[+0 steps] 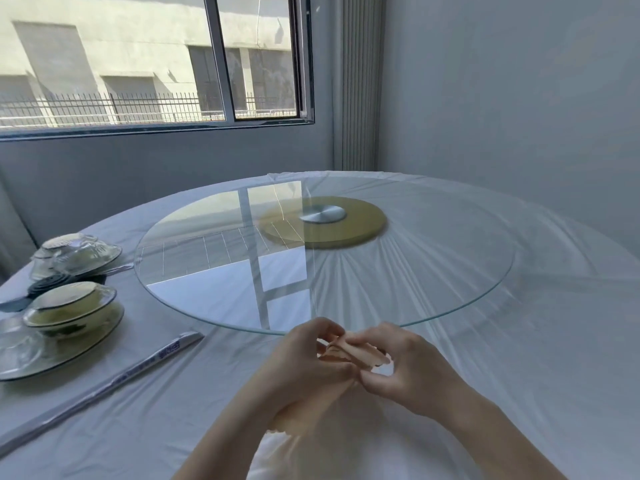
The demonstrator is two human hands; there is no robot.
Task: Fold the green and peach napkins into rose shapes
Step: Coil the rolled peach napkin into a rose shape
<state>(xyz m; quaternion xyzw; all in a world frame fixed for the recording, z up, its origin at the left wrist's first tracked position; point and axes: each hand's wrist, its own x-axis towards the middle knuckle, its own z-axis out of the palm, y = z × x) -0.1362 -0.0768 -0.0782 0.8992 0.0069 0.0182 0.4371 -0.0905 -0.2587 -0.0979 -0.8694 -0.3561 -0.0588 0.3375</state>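
Fingers (327, 328) of my left hand (304, 365) and right hand (410, 368) are curling around and pinching the peach napkin (356, 353), which I am holding between them above the white tablecloth (166, 417), just before the glass turntable (398, 289).

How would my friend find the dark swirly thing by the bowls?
On the round table, look to the left side for the far bowl and the near bowl, both glass. The napkin lies between them. It alone is dark and rolled into a swirl.
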